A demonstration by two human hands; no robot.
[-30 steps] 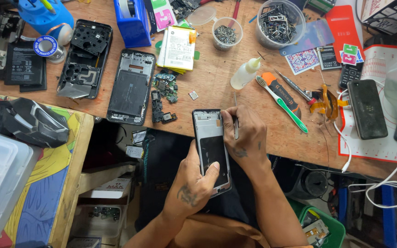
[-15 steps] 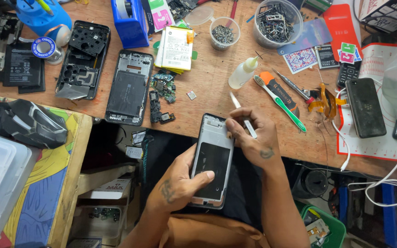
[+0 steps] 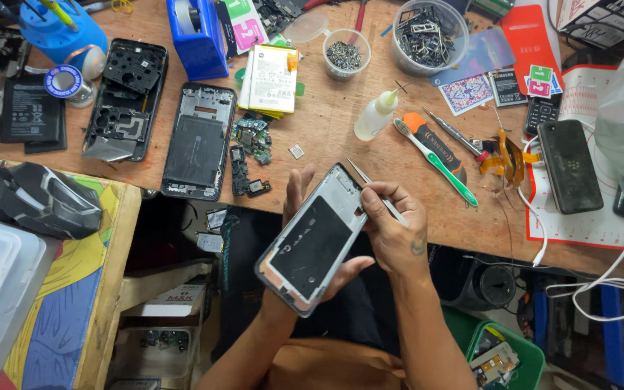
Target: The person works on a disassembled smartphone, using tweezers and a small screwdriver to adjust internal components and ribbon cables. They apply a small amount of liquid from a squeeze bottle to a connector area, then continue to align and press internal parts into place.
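- Far left on the wooden workbench [image 3: 341, 144]: a blue plastic tool holder [image 3: 63, 32], a roll of tape with a blue core [image 3: 66, 81], and a flat black battery pack [image 3: 27, 112] lying by the edge.
- Moving right — a black perforated phone back cover [image 3: 124, 97] and a stripped grey-black phone chassis [image 3: 200, 141] lie side by side, with small green circuit boards [image 3: 250, 137] just beside them and a white rectangular battery [image 3: 269, 76] farther back.
- Centre, near the bench edge: the left hand [image 3: 312, 267] cradles a silver-grey phone midframe with a black inner panel [image 3: 312, 242] from underneath, fingers wrapped around its far side and thumb at its near side, tilted up off the bench.
- The right hand [image 3: 395, 231] pinches thin metal tweezers [image 3: 370, 184] between thumb and fingers, the tips angled at the frame's upper right corner.
- Looks to me like the step in hand is picking or seating some tiny part at that corner; the next move would call for a steady frame and a light, precise touch there.
- Right of that: a small clear glue bottle [image 3: 375, 115], a green-and-white toothbrush [image 3: 435, 160], an orange-handled tool [image 3: 438, 144], two clear tubs of screws and metal bits [image 3: 427, 29], and a black slab phone [image 3: 568, 165] on a red-and-white mat [image 3: 594, 224].
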